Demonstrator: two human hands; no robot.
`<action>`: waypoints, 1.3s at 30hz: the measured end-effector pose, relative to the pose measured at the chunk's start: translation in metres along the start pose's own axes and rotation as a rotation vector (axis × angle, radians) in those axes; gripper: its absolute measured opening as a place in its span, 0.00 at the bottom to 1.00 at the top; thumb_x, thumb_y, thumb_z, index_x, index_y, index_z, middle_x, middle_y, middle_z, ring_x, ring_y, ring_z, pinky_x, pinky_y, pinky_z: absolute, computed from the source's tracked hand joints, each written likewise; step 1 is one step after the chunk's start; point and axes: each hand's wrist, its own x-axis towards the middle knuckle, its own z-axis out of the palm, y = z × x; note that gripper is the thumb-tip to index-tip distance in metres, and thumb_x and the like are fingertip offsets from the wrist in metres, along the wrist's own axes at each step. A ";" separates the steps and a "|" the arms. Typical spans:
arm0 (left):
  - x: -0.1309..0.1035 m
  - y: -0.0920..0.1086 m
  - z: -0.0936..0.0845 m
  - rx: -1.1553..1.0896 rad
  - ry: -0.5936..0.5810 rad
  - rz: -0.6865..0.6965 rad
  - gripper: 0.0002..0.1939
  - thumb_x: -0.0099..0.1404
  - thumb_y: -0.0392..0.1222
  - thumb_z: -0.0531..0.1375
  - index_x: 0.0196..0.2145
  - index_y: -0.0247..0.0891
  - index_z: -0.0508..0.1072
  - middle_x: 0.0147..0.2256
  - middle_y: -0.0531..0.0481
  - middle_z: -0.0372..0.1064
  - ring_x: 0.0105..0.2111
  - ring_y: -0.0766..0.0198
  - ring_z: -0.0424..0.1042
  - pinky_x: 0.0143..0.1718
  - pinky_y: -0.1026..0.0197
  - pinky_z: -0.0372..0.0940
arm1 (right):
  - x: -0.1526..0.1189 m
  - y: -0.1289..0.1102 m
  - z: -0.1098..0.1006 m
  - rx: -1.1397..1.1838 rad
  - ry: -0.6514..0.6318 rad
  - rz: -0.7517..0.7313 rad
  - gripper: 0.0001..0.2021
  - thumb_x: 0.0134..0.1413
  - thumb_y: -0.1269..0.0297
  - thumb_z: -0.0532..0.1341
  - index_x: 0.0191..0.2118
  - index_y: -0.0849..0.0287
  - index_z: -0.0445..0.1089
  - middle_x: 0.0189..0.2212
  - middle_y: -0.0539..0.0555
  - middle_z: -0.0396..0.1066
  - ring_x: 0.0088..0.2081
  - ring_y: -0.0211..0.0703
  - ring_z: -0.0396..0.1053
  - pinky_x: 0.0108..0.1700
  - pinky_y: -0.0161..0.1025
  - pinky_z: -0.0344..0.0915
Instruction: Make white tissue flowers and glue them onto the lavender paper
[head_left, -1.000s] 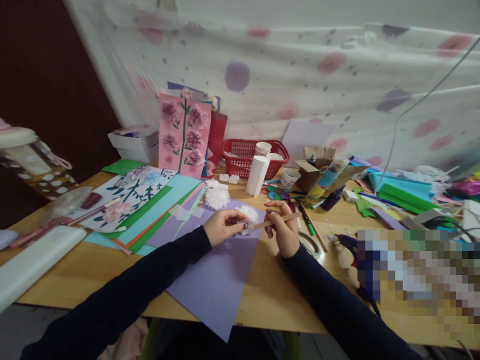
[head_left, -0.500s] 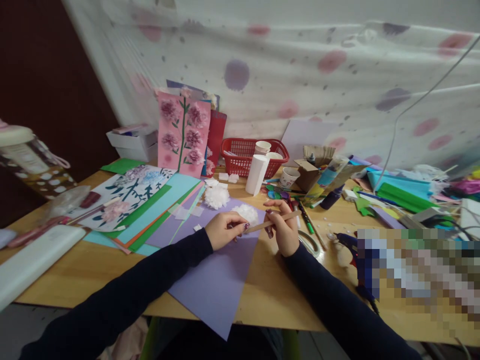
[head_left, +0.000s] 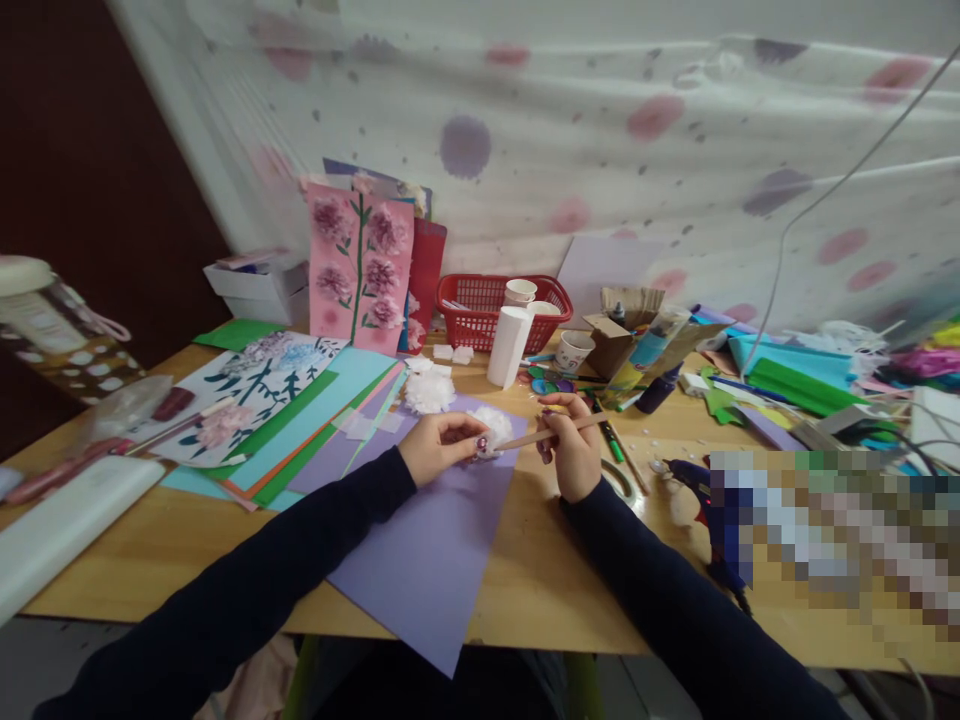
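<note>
My right hand point(head_left: 576, 455) grips a slim light-brown stick point(head_left: 525, 438) like a pen, its left end pointing toward my other hand. At that end my left hand point(head_left: 441, 448) is closed in a pinch by the stick's tip; what its fingertips hold is too small to make out. Just behind them rests a fluffy white paper flower point(head_left: 491, 422), partly covered. Another white flower point(head_left: 430, 390) sits farther back on the left. Under my hands lies a purple sheet of paper point(head_left: 427, 570), one corner hanging over the table's front edge.
Coloured paper sheets point(head_left: 300, 420) and a pink flower picture point(head_left: 360, 265) are on the left. A red basket point(head_left: 472, 325), a white roll point(head_left: 509, 345) and a paper cup point(head_left: 574, 352) stand behind. To the right lie a tape roll point(head_left: 634, 495) and a blue glue gun point(head_left: 694, 480).
My left fingers have shifted slightly up and left and are bent more tightly. The stick has risen a little with my right hand. The whole view has slid slightly left.
</note>
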 end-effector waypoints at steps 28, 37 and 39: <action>-0.003 0.004 0.004 -0.171 -0.104 -0.068 0.18 0.50 0.37 0.68 0.39 0.31 0.70 0.32 0.45 0.76 0.33 0.61 0.76 0.41 0.55 0.68 | -0.001 0.002 0.002 0.083 -0.103 0.050 0.09 0.44 0.63 0.57 0.34 0.57 0.60 0.09 0.38 0.56 0.10 0.30 0.50 0.12 0.28 0.45; 0.001 -0.001 -0.002 -0.080 -0.056 -0.086 0.25 0.44 0.36 0.71 0.41 0.32 0.70 0.30 0.49 0.76 0.30 0.64 0.75 0.40 0.58 0.68 | 0.003 0.000 0.000 0.103 -0.055 -0.015 0.07 0.45 0.63 0.57 0.33 0.56 0.61 0.10 0.39 0.56 0.10 0.30 0.50 0.12 0.28 0.46; 0.002 0.001 -0.006 -0.048 -0.018 -0.066 0.25 0.44 0.36 0.71 0.40 0.33 0.70 0.29 0.51 0.76 0.30 0.65 0.75 0.39 0.59 0.69 | 0.005 -0.002 -0.002 0.113 -0.016 -0.063 0.07 0.45 0.64 0.57 0.33 0.56 0.61 0.10 0.38 0.56 0.10 0.30 0.49 0.12 0.28 0.46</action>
